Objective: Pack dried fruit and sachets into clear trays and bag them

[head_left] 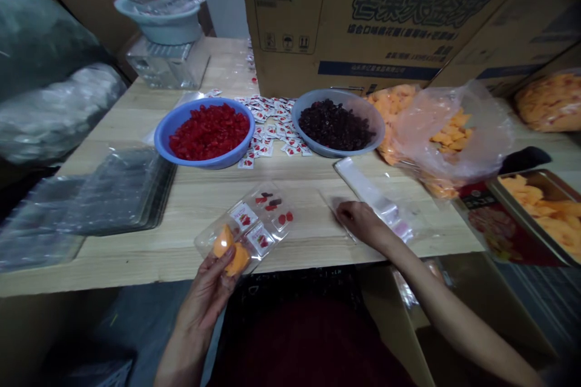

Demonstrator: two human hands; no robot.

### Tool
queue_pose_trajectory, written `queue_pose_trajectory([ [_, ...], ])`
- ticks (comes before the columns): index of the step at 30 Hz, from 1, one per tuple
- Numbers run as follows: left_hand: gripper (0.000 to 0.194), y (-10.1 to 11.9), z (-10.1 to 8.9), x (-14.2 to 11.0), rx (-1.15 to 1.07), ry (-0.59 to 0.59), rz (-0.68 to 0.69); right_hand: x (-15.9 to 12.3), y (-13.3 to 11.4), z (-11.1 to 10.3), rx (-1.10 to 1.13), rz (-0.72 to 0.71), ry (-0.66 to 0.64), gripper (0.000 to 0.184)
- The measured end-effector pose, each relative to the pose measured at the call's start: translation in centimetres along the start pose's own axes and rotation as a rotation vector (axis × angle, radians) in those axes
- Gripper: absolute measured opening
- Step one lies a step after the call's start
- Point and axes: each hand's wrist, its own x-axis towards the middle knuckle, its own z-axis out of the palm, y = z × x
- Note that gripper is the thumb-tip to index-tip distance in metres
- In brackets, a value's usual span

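A stack of clear plastic trays lies at the left of the counter. Beyond it come a blue basin of diced red fruit, scattered printed sachets, and a grey bowl of dark dried berries. At the front, the left hand cups a clear compartment tray from below, its grip closed on the near corner beside orange fruit pieces, with small red and dark pieces in the other cells. Holding it level like this looks best for keeping everything in place. The right hand lies on a clear plastic bag, fingers curled; whether they pinch it, I cannot tell. Farther right sit a clear bag of orange dried fruit and a metal tray heaped with similar pieces
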Motion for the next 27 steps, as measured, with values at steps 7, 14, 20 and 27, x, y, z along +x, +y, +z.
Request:
queue_pose_trajectory([
  [7,0.035,-0.8,1.3,1.0,0.029,-0.027,-0.051,0.5,2.5,1.7,0.754,0.107,0.072,0.028],
  [14,0.041,-3.3,4.6,1.9,0.027,-0.217,-0.08,0.3,3.0,1.8,1.083,0.118,-0.101,0.035],
  [20,0.048,-5.5,5.3,2.0,0.171,-0.235,-0.058,0.1,3.3,2.3,1.12,0.136,-0.001,0.025],
  [27,0.049,-7.2,4.2,0.1,0.285,-0.228,0.042,-1.4,1.4,3.1,0.909,0.094,0.345,0.016],
])
